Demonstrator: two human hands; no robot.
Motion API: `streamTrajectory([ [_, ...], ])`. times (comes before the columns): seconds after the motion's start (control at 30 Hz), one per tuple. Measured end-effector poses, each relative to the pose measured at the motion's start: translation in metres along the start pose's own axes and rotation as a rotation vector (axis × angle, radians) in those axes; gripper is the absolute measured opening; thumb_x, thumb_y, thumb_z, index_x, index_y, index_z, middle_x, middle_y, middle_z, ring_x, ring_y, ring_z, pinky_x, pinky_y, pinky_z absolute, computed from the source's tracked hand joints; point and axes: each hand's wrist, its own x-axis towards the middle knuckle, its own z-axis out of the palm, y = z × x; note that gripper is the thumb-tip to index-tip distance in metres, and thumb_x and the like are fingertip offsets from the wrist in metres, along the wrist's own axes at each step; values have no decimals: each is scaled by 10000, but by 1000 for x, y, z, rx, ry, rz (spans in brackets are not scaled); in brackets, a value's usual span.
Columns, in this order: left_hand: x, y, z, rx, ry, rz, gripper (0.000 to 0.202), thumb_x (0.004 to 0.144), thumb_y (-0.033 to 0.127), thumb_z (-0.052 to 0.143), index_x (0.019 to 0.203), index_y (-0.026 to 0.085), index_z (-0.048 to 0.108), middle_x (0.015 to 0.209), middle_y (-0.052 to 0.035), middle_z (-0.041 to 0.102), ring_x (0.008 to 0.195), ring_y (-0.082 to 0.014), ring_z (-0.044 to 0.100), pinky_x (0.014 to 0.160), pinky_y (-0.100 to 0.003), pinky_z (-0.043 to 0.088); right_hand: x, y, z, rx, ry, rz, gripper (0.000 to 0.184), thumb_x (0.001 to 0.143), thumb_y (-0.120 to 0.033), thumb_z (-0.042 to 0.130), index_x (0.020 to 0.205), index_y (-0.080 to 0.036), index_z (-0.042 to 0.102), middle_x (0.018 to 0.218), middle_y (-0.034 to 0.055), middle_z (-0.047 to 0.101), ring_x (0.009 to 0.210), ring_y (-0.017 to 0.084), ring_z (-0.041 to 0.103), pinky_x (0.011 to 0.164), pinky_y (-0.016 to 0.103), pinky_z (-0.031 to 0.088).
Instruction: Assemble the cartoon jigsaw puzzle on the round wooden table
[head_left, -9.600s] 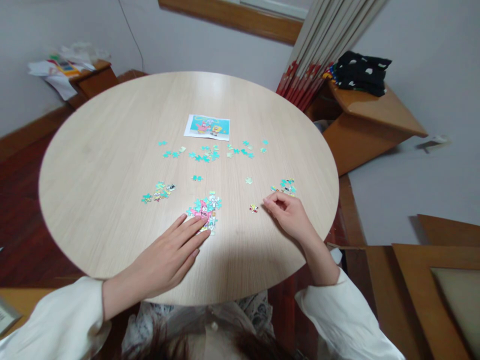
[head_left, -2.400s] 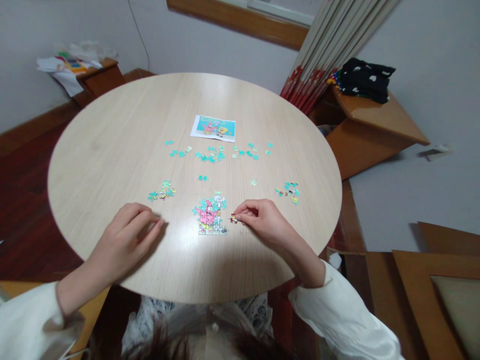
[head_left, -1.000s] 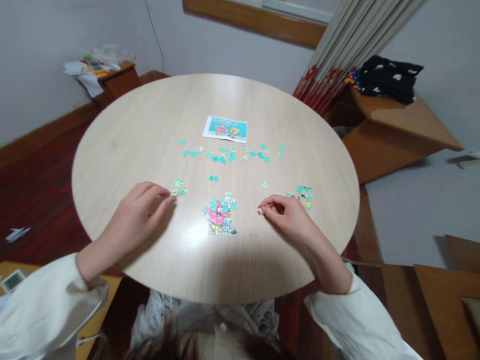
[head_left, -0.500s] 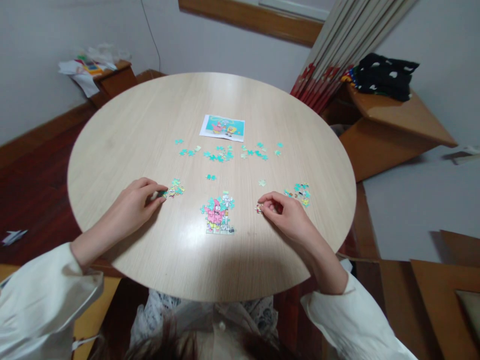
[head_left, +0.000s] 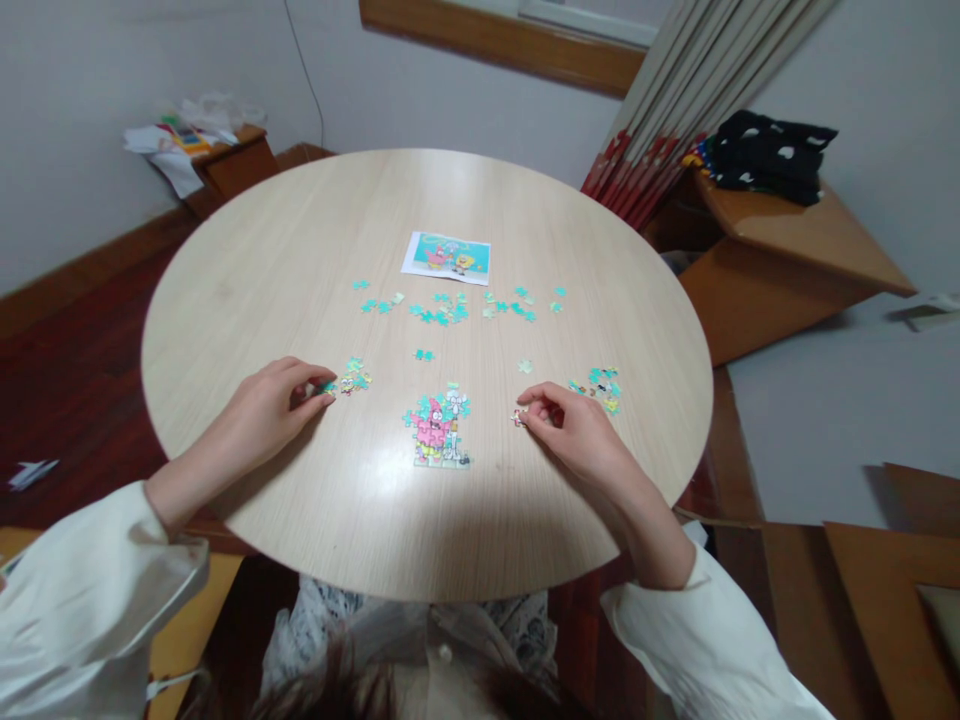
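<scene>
A partly joined jigsaw cluster (head_left: 439, 433), pink and teal, lies near the front of a round wooden table (head_left: 247, 270). My right hand (head_left: 576, 432) rests right of it, fingers pinched on a small red-and-yellow puzzle piece (head_left: 517, 417). My left hand (head_left: 274, 408) is curled at the left, fingertips pinching a teal piece (head_left: 327, 388) at the edge of a small pile of pieces (head_left: 354, 379). A reference picture (head_left: 446, 257) lies further back.
Several loose teal pieces (head_left: 450, 307) form a row below the picture, with another small pile (head_left: 601, 385) at the right. Folded boards (head_left: 675, 110) lean at the back right beside a wooden stand holding dark cloth (head_left: 765, 150). A cluttered low shelf (head_left: 202, 150) stands back left.
My left hand left the joined cluster, moved left and pinched a piece at the small pile. My right hand picked up the red-and-yellow piece, took it to the cluster, then drew back right.
</scene>
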Motion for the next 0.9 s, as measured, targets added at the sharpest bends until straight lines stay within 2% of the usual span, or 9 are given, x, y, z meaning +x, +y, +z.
streamTrajectory([
  [0.2, 1, 1, -11, 14, 18, -112, 313, 895, 311, 411, 1006, 170, 668, 969, -100, 714, 790, -197, 628, 752, -342, 500, 0, 10, 3, -14, 60, -35, 93, 779, -234, 617, 845, -179, 654, 747, 47, 657, 681, 175, 591, 655, 320, 457],
  [0.3, 3, 0, -17, 23, 4, -144, 325, 882, 315, 402, 997, 176, 673, 965, -97, 706, 777, -198, 618, 740, -341, 492, -1, 11, 4, -2, 82, -40, 114, 800, -279, 606, 823, -182, 662, 735, 48, 656, 676, 177, 588, 653, 323, 458],
  [0.53, 5, -1, -15, -39, -106, -100, 371, 808, 445, 535, 971, 151, 690, 871, -77, 625, 672, -171, 541, 678, -331, 464, -4, 11, 2, 40, 77, -17, 174, 829, -325, 572, 822, -183, 672, 733, 48, 652, 666, 169, 573, 638, 313, 454],
  [0.73, 7, 1, -13, -67, -163, -67, 314, 813, 390, 514, 919, 152, 689, 843, -71, 598, 653, -165, 536, 655, -331, 450, -4, 12, 1, 57, 74, -18, 176, 820, -328, 582, 815, -179, 675, 727, 47, 648, 654, 163, 569, 621, 305, 453],
  [0.9, 5, -1, -12, -133, -230, 28, 292, 833, 311, 462, 943, 159, 686, 905, -86, 620, 696, -170, 576, 670, -331, 464, -3, 13, 2, 61, 82, -36, 162, 821, -320, 579, 807, -187, 671, 722, 44, 654, 647, 161, 567, 617, 303, 454],
])
